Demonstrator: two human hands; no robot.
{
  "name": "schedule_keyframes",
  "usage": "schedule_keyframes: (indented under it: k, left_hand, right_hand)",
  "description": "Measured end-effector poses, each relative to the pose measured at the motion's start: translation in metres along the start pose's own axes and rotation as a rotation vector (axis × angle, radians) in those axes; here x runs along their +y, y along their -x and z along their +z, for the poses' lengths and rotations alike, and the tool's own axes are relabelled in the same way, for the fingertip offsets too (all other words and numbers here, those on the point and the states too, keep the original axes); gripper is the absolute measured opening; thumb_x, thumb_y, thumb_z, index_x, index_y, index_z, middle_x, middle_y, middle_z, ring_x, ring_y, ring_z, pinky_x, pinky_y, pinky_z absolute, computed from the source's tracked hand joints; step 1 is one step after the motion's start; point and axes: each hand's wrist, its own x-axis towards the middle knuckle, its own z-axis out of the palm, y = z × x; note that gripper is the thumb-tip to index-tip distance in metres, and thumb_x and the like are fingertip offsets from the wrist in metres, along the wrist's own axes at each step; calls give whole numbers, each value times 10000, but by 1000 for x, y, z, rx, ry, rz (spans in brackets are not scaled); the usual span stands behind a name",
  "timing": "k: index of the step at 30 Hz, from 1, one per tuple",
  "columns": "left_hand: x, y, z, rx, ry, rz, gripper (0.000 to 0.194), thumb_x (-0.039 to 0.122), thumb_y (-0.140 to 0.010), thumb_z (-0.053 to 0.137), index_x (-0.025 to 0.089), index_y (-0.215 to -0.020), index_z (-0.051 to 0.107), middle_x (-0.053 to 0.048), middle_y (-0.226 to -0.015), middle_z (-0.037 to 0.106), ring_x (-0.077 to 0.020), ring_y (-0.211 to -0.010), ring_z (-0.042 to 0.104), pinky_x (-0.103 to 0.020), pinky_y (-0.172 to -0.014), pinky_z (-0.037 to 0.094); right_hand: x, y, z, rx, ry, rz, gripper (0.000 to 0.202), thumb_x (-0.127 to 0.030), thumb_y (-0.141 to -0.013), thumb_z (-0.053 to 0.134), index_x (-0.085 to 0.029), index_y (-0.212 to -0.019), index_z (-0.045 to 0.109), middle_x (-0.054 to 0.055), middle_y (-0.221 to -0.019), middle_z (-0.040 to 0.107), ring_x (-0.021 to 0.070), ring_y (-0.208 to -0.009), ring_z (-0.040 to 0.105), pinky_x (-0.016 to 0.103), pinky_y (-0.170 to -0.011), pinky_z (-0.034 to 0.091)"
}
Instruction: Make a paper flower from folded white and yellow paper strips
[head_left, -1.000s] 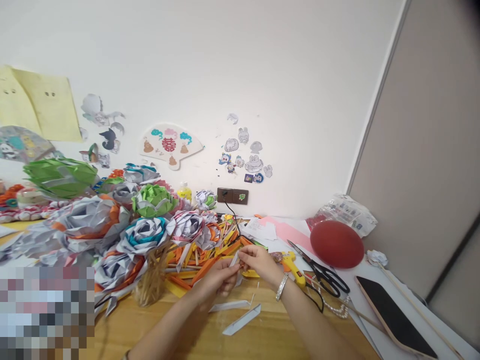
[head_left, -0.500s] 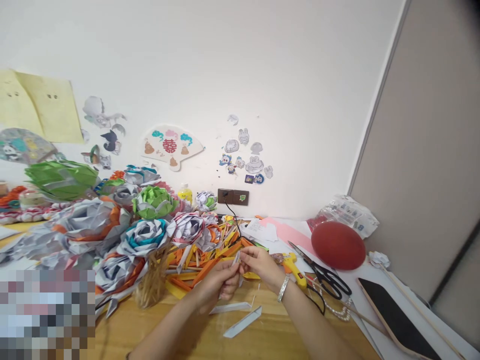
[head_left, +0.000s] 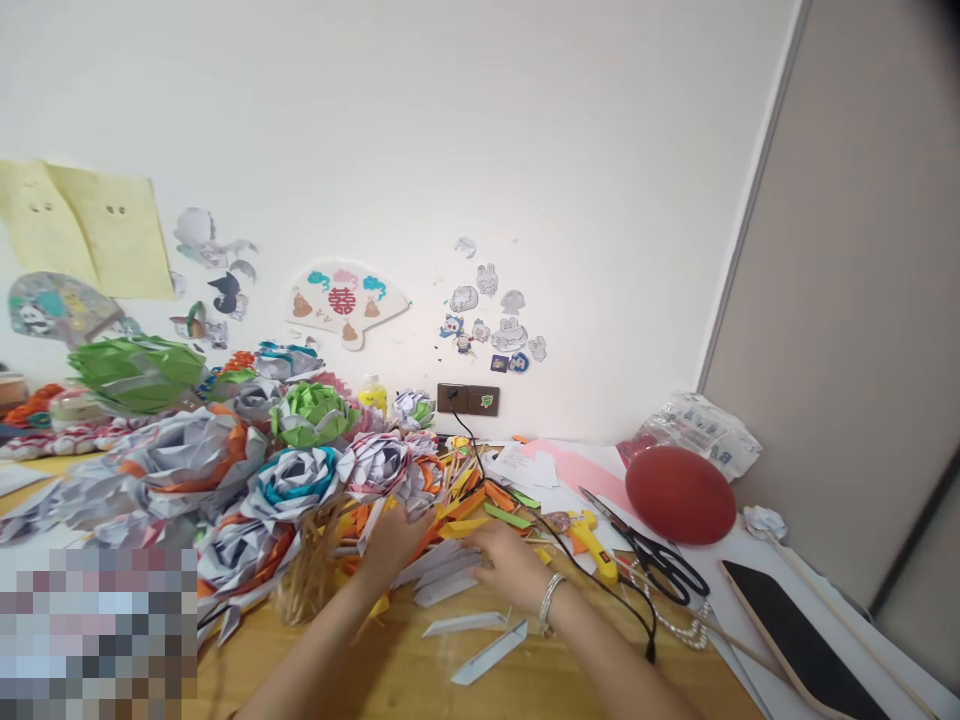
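Note:
My left hand (head_left: 399, 545) reaches into the edge of the pile of coloured folded paper strips (head_left: 480, 505), beside the paper flowers. Its thumb stands apart; the other fingers are partly hidden. My right hand (head_left: 514, 562), with a silver bracelet (head_left: 551, 603) at the wrist, is spread at the right side of several white folded paper strips (head_left: 442, 572). Its fingertips touch or nearly touch them. Nearer to me, two more white strips lie on the wooden table: one strip (head_left: 465, 624) behind and one strip (head_left: 490, 652) in front.
Paper flowers (head_left: 296, 482) crowd the left, near a bundle of tan sticks (head_left: 307, 580). On the right lie a yellow glue gun (head_left: 598, 550) with its black cable, black-handled scissors (head_left: 667, 565), a red oval object (head_left: 681, 495), a bead string (head_left: 679, 625) and a phone (head_left: 799, 640).
My hands were together on a small white folded paper piece; now they are apart, at the strips. The white strips between them have come into view. The camera view has shifted slightly.

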Motion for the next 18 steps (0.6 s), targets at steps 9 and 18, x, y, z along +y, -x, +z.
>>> schedule_keyframes:
  k: [9,18]
  left_hand:
    - [-1,11,-3,-99,-664,147,159,248,-587,603,192,-481,500,-53,-584,568,-248,-650,557,-273,-584,299]
    - [-5,8,2,-178,-1012,197,154,222,-766,455,173,-769,601,-105,-884,662,-252,-866,597,-287,-659,384]
  right_hand:
    - [-2,2,6,-10,167,-19,233,-143,-726,543,-170,-920,669,97,-947,617,247,-962,517,323,-839,401]
    - [0,2,8,-11,198,13,230,-152,-753,502,-178,-906,672,77,-921,608,218,-957,507,290,-838,385]
